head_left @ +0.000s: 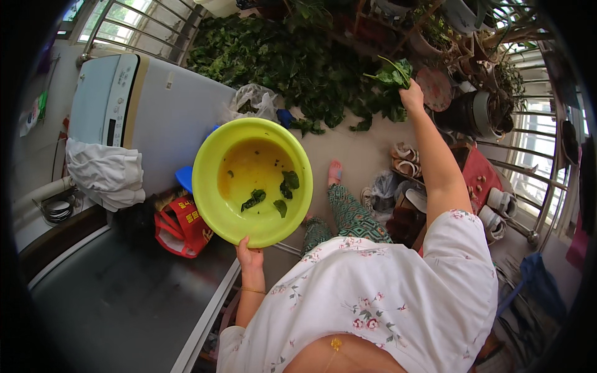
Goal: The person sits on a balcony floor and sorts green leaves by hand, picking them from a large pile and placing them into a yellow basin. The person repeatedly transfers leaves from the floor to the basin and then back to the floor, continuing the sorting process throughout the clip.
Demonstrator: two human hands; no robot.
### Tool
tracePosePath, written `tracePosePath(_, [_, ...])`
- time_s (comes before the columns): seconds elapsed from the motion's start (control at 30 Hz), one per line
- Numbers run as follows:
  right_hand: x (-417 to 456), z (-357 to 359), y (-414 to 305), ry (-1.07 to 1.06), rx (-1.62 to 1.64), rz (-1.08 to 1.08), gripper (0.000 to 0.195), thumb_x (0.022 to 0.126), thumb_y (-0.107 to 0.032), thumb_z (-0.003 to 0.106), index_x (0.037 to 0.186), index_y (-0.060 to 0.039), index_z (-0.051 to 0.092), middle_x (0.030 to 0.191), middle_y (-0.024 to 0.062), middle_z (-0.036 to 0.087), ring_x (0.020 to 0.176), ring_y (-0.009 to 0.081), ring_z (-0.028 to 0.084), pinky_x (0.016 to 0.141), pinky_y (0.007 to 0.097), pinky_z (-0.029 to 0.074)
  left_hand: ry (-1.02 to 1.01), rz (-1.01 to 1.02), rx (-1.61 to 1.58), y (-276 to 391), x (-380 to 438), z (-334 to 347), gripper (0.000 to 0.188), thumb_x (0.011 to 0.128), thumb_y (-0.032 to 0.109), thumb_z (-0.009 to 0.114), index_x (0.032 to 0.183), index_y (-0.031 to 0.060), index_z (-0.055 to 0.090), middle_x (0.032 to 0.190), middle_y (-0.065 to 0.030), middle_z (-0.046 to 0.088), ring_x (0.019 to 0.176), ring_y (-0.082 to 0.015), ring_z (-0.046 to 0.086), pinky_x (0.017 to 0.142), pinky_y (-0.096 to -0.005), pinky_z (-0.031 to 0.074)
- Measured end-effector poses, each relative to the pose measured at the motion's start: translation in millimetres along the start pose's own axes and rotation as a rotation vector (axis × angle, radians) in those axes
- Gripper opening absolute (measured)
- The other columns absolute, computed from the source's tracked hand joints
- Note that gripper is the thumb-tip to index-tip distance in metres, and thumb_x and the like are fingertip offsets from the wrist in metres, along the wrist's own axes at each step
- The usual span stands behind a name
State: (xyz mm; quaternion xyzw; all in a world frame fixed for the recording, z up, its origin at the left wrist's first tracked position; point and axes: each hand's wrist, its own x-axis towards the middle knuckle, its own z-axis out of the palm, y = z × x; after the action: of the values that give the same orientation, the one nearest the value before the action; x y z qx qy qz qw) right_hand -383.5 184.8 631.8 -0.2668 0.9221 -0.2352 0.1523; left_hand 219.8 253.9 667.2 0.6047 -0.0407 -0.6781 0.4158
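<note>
My left hand [249, 254] grips the near rim of a yellow-green plastic basin [252, 228], its thumb over the edge. Brownish liquid lies in the basin, with a few dark green leaves [253, 199] and small dark bits in it. Stretched out to the far right, my right hand [412, 95] is closed around a bunch of green leaves with pale stems [394, 74]. Beneath and beyond that bunch, a wide layer of green leaves [289, 60] covers the floor.
A washing machine [177, 98] with a white cloth [107, 172] stands at left. Near it are a clear plastic bag [256, 100] and a red bag [182, 228]. Potted plants [431, 42], a black pot [461, 114], shoes [406, 158] and a red-topped box [480, 177] line the right.
</note>
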Motion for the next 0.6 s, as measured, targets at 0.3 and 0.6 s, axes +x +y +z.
tracePosePath(0.3, [-12.9,-14.1,-0.4,-0.009,-0.062,0.035,0.037,0.080,-0.030,0.059,0.108,-0.0062,0.057,0.101,0.0197,0.061,0.097,0.0383,0.056,0.080,0.0446,0.044,-0.015,-0.014,-0.048,2.2,8.8,-5.4,0.044,0.080,0.008,0.050,0.123,0.0130,0.044,0.113,-0.0072,0.056,0.097,-0.0240,0.059,0.070,-0.0339,0.053])
tracePosePath(0.6, [-15.3,-1.1,-0.6,-0.040,0.026,-0.055,0.032,0.075,-0.024,0.061,0.099,-0.0029,0.060,0.096,0.0186,0.063,0.094,0.0372,0.057,0.078,0.0425,0.044,-0.010,-0.017,-0.025,1.6,9.6,1.1,0.045,0.078,0.007,0.052,0.122,0.0156,0.044,0.108,-0.0048,0.057,0.090,-0.0210,0.060,0.059,-0.0280,0.052])
